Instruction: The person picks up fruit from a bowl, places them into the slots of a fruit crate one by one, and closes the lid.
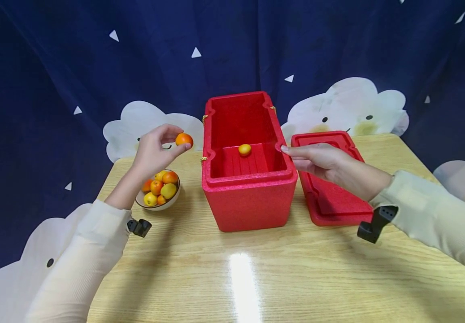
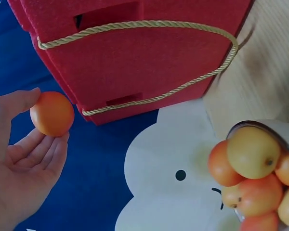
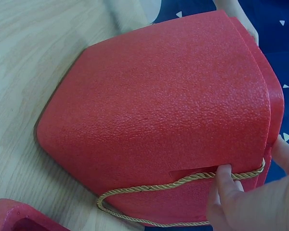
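My left hand (image 1: 155, 150) pinches a small round orange fruit (image 1: 184, 141) between thumb and fingertips, raised to the left of the red foam box (image 1: 252, 206). The left wrist view shows the smooth orange fruit (image 2: 52, 114) beside the box's wall with its gold cord (image 2: 183, 26). The box stands without its lid, and one yellow-orange fruit (image 1: 245, 150) lies on its floor. My right hand (image 1: 321, 161) grips the box's right rim, thumb on the edge. In the right wrist view, its fingers (image 3: 225, 180) press the outer wall by the gold cord (image 3: 149, 188).
Below my left forearm, a bowl (image 1: 171, 202) with several yellow and orange fruits stands on the wooden table (image 1: 192, 269). The red lid (image 1: 337, 215) lies right of the box, partly under my right hand. A dark blue curtain (image 1: 232, 45) hangs behind.
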`<state>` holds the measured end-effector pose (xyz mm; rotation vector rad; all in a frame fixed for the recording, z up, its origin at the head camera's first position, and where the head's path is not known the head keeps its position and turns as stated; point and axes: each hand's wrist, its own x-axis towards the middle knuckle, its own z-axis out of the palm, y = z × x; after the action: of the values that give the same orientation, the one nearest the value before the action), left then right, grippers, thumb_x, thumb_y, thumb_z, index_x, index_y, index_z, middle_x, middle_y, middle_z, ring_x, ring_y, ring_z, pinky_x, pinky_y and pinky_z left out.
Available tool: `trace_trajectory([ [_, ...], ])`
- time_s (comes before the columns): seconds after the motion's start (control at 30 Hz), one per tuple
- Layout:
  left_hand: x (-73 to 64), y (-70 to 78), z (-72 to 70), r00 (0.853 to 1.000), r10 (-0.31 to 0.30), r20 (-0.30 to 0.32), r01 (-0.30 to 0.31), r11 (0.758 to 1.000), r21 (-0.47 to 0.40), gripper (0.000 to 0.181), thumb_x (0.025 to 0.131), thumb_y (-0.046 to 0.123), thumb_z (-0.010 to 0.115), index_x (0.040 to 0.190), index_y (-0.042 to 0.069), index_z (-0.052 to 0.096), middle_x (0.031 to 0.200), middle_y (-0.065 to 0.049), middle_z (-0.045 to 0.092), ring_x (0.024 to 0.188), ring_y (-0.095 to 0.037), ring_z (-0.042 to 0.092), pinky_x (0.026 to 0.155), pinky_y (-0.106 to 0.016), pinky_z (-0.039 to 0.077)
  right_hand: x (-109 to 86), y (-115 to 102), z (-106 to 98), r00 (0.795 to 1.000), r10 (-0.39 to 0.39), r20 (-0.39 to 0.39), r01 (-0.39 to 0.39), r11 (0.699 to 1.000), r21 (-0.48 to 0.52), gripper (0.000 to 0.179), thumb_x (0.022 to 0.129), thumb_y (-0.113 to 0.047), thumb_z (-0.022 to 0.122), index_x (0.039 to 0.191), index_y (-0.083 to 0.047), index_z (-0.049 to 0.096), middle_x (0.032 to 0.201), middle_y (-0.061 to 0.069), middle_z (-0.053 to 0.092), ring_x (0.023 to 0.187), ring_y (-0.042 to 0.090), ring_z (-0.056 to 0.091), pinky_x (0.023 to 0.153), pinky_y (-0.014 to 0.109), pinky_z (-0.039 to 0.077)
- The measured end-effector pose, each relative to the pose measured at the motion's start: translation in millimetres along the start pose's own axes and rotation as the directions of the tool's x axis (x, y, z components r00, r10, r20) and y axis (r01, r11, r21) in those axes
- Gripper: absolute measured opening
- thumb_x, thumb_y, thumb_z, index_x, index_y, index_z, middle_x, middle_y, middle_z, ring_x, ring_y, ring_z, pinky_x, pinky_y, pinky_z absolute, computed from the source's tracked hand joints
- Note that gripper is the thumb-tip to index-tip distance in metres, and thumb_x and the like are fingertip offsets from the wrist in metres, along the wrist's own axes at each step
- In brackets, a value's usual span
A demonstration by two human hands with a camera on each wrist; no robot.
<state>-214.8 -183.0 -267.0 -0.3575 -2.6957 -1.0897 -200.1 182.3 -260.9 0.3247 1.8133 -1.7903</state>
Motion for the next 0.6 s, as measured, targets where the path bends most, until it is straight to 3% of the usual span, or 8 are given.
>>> trace_trajectory([
  [0.27, 15.1, 15.4, -2.0, 1.0, 0.021, 0.008, -0.021, 0.999, 0.026, 0.039, 0.086, 0.025, 0.071, 0.118, 0.006, 0.059, 0.115, -0.013, 0.067, 0.109, -0.027, 0.063, 0.097, -0.043, 0.051, 0.3, -0.6, 0.1, 1.0, -0.009, -0.003, 0.009, 0.999, -0.043, 0.079, 0.083, -0.043, 0.071, 0.148, -0.014, 0.038, 0.085, -0.014, 0.073, 0.082, 0.002, 0.072, 0.09, 0.022, 0.051],
  [0.5, 29.0, 28.8, -1.8, 0.999, 0.032, 0.024, -0.033, 0.999, 0.03, 0.041, 0.086, 0.028, 0.07, 0.118, 0.005, 0.058, 0.118, -0.012, 0.065, 0.112, -0.026, 0.062, 0.098, -0.042, 0.052, -0.2, 0.4, 0.5, 1.0, 0.001, -0.004, -0.001, 0.999, -0.052, 0.076, 0.083, -0.043, 0.07, 0.147, -0.017, 0.039, 0.082, -0.015, 0.073, 0.081, 0.002, 0.072, 0.086, 0.021, 0.053],
  [0.6, 35.9, 35.4, -2.0, 0.999, 0.046, 0.024, -0.047, 0.998, 0.03, 0.04, 0.086, 0.027, 0.07, 0.117, 0.005, 0.058, 0.117, -0.012, 0.065, 0.111, -0.025, 0.063, 0.099, -0.04, 0.051, -1.2, 0.6, 0.7, 1.0, -0.003, 0.002, 0.003, 0.998, -0.058, 0.076, 0.084, -0.044, 0.07, 0.147, -0.017, 0.039, 0.082, -0.016, 0.073, 0.082, 0.002, 0.072, 0.095, 0.024, 0.05],
])
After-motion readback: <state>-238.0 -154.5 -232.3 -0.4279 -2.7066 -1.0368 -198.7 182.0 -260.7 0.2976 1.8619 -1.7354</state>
